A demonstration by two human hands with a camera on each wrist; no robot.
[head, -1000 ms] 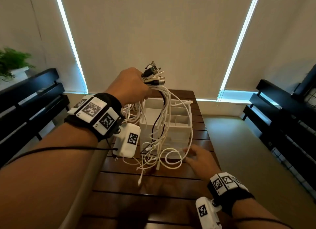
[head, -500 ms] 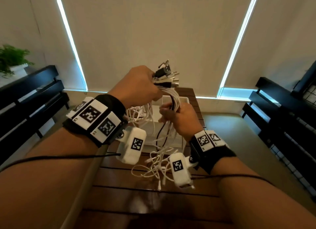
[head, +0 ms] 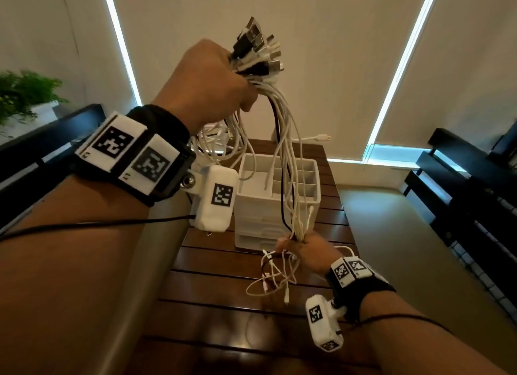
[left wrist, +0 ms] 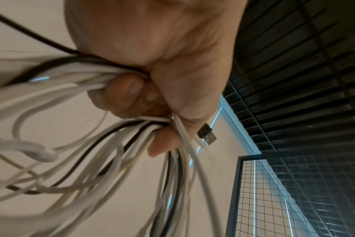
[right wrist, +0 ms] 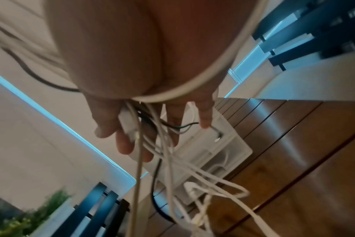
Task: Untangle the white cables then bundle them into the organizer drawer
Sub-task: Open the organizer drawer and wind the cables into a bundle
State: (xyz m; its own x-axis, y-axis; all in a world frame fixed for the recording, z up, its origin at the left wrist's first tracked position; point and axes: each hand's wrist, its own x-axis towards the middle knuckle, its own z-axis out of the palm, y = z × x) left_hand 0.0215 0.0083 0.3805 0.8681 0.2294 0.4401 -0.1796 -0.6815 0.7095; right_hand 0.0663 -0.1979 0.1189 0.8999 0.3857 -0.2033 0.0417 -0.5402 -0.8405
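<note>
Room dim; light enters as cold blue-white strips (head: 397,75) at blind edges. Glare patch on table (right wrist: 290,128) slats. Wide-angle bending toward head-view borders. Both wrist views motion-blurred: cables (left wrist: 75,168) smeared, plant (right wrist: 40,213) soft

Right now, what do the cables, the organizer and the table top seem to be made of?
Cables: thin flexible cords in smooth white sheathing, likely plastic or rubber, one black; bare metal plugs glint above the left hand.
Organizer: matte white, thin straight dividers, probably moulded plastic.
Table: dark brown slats with visible grain and a slight sheen, apparently varnished wood.
</note>
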